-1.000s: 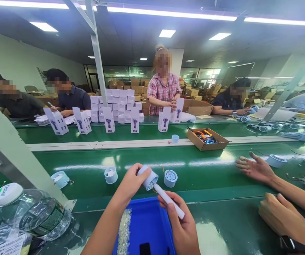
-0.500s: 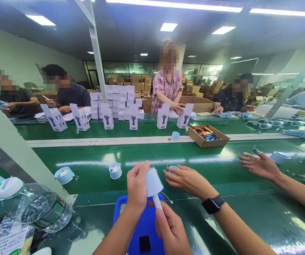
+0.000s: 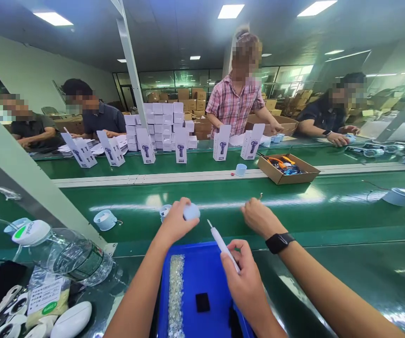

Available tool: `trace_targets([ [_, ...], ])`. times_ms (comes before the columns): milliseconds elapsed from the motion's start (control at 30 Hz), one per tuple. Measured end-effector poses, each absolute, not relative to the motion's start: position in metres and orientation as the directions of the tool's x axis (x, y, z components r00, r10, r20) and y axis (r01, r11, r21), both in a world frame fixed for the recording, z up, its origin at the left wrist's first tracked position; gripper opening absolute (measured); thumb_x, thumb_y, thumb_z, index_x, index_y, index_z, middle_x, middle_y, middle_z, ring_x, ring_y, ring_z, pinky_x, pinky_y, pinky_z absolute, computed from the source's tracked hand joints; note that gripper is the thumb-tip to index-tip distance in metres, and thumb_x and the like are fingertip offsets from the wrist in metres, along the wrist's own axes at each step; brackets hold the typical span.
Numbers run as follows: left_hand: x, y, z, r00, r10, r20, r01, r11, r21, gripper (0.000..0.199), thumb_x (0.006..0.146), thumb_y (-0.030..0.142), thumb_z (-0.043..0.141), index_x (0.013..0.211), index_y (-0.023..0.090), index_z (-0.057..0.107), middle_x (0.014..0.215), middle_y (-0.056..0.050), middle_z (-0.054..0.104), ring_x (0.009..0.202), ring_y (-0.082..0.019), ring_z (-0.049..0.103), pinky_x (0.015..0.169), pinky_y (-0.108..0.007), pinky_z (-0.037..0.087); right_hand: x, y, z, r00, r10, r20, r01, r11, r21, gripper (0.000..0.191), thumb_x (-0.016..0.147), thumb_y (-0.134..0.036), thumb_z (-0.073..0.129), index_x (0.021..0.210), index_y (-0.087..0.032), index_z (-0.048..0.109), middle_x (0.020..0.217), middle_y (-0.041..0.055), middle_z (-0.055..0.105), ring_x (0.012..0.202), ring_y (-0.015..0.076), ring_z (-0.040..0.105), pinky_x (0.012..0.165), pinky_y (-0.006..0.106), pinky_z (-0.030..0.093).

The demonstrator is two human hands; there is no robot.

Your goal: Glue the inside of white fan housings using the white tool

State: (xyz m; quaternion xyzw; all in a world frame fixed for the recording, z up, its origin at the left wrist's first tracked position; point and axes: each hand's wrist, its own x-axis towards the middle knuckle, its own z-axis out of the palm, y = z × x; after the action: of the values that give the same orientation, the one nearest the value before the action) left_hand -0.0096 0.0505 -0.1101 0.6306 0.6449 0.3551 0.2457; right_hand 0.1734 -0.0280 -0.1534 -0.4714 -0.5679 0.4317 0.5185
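My left hand is closed around a light-blue round plastic housing, raised over the green belt. My right hand grips a slim white pen-shaped screwdriver, its thin metal tip pointing up and left, apart from the housing. Below both hands lies a blue tray holding many small clear pieces along its left side and a black square. Another housing stands on the belt, partly hidden behind my left hand. A further one with a short wire sits to the left.
A co-worker's hand with a black watch reaches in from the right. At left are a water bottle and a metal post. Across the belt stand printed boxes and a carton of tools. Several people work opposite.
The screwdriver has come away from the housing. My left hand has moved the housing up and slightly left, tipping it. The co-worker's watch hand has closed and moved right; the other bare hand has left view.
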Motion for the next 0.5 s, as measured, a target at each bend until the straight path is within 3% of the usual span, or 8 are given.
trace_targets([
  [100,-0.003,0.05,-0.123,0.079,0.991,0.11,0.773,-0.131,0.62,0.05,0.059,0.015,0.064,0.108,0.026,0.061,0.108,-0.008,0.052,0.103,-0.028,0.047,0.094,-0.04,0.036,0.169,-0.031,-0.155,-0.026,0.974,0.227,0.063,0.228,-0.972,0.016,0.084,-0.035,0.055,0.084,-0.02,0.048,0.058,-0.006,0.043,0.048,0.0092,0.04,0.043,0.018,0.035],
  [267,-0.008,0.049,-0.124,0.212,0.976,0.043,0.756,-0.192,0.625,0.076,0.061,0.011,0.058,0.134,0.028,0.042,0.13,-0.01,0.05,0.121,-0.031,0.039,0.102,-0.047,0.028,0.158,-0.036,-0.157,-0.225,0.947,0.228,-0.023,0.229,-0.973,0.017,0.089,-0.035,0.05,0.09,-0.019,0.054,0.076,0.0019,0.056,0.064,0.0144,0.056,0.06,0.025,0.049],
  [400,-0.037,0.054,-0.129,0.055,0.998,0.031,0.878,-0.063,0.475,0.079,0.057,0.009,0.062,0.132,0.027,0.043,0.145,-0.009,0.032,0.134,-0.033,0.021,0.108,-0.048,0.016,0.153,-0.038,-0.16,-0.312,0.929,0.201,0.011,0.215,-0.977,0.017,0.089,-0.035,0.049,0.093,-0.02,0.056,0.08,0.0041,0.061,0.07,0.0175,0.061,0.065,0.03,0.052],
  [500,-0.054,0.059,-0.139,-0.025,1.0,0.016,0.891,0.016,0.453,0.064,0.063,0.012,0.06,0.125,0.024,0.048,0.14,-0.011,0.034,0.128,-0.032,0.032,0.105,-0.044,0.026,0.153,-0.038,-0.163,-0.316,0.928,0.198,0.037,0.22,-0.975,0.017,0.09,-0.035,0.049,0.096,-0.021,0.056,0.084,0.0048,0.062,0.075,0.0188,0.063,0.068,0.031,0.053],
])
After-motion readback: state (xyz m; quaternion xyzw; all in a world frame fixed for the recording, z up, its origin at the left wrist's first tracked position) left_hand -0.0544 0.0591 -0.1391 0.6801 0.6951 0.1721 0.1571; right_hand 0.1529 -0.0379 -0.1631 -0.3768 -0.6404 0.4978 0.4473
